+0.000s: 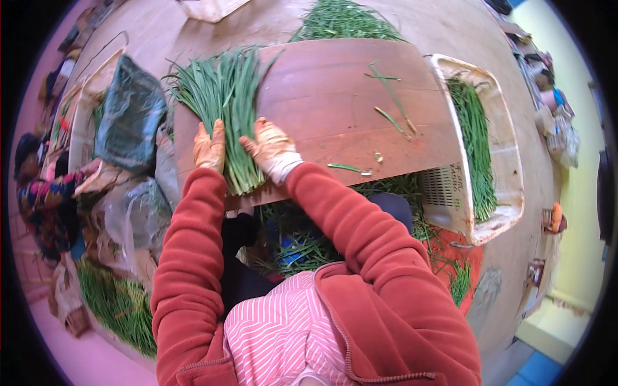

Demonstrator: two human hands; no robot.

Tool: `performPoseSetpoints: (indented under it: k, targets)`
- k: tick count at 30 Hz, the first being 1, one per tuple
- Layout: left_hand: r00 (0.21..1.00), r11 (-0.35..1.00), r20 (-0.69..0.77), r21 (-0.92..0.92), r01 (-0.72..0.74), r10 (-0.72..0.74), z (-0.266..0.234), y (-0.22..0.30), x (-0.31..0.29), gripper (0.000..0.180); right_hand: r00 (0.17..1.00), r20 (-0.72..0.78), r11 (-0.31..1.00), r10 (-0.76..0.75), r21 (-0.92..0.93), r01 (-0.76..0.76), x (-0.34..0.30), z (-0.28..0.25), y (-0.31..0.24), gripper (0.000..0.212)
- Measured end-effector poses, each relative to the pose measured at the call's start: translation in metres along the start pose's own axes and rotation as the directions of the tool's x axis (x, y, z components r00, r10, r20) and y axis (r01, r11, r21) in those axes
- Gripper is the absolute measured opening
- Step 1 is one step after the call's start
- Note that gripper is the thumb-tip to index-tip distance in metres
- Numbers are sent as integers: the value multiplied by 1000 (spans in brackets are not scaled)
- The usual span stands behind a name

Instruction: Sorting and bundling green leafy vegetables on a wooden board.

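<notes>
A thick bunch of garlic chives (233, 122) lies on the left part of the brown board (322, 96), its leaf tips fanned toward the far edge and its pale stem ends toward me. My left hand (210, 147), in a stained, light-coloured glove, presses along the bunch's left side with fingers held together. From the right, my gloved right hand (273, 147) grips the lower stems, its thumb reaching over them. Between them the two hands squeeze the bunch; their undersides are hidden.
Loose stalks (388, 119) and scraps lie on the board. To the right stands a white plastic crate (508, 161) with bunched greens. Beyond the board is a green heap (344, 22). A person (48, 199) works at the left beside a crate (84, 125) and plastic bags (132, 215).
</notes>
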State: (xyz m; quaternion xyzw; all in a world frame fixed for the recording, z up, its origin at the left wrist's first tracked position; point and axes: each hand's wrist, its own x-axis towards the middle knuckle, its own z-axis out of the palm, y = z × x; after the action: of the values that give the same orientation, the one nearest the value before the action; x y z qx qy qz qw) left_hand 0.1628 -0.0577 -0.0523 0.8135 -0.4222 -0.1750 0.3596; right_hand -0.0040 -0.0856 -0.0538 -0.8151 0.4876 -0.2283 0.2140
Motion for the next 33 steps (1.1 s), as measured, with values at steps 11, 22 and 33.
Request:
performPoseSetpoints:
  k: [11, 22, 33]
  targets:
    - [991, 988, -27, 73, 132, -131, -35, -5, 10, 98, 839, -261, 659, 477, -526, -538, 57, -176, 216, 88]
    - [955, 766, 183, -571, 296, -232, -34, -1, 14, 67, 835, 354, 858, -422, -142, 493, -167, -179, 175, 41]
    - [987, 935, -24, -323, 144, -160, -59, -11, 21, 85, 802, -397, 595, 446, -538, -597, -401, -246, 204, 54]
